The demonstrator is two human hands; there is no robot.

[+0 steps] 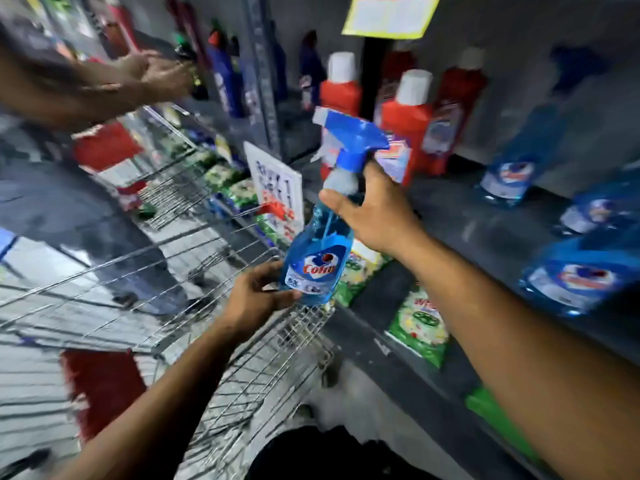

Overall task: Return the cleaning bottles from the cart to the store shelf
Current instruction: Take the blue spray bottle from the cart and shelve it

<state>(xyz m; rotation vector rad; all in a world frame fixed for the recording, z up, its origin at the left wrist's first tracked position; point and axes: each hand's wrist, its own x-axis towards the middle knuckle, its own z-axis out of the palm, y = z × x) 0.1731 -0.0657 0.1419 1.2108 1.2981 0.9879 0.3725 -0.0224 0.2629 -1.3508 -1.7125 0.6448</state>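
A blue spray bottle (pixel 317 258) with a blue-and-white trigger head is held upright between the wire cart (pixel 194 271) and the store shelf (pixel 460 220). My right hand (pixel 374 209) grips its neck just under the trigger. My left hand (pixel 256 296) cups the bottle's base from the left. On the shelf to the right stand several matching blue bottles (pixel 512 174) and red bottles with white caps (pixel 408 116).
Another person's hands (pixel 152 72) reach toward dark and blue bottles (pixel 225 77) on the far shelf section at upper left. Green packets (pixel 419 323) line the lower shelf. A white price sign (pixel 277 188) hangs off the shelf edge. A yellow notice (pixel 391 13) hangs above.
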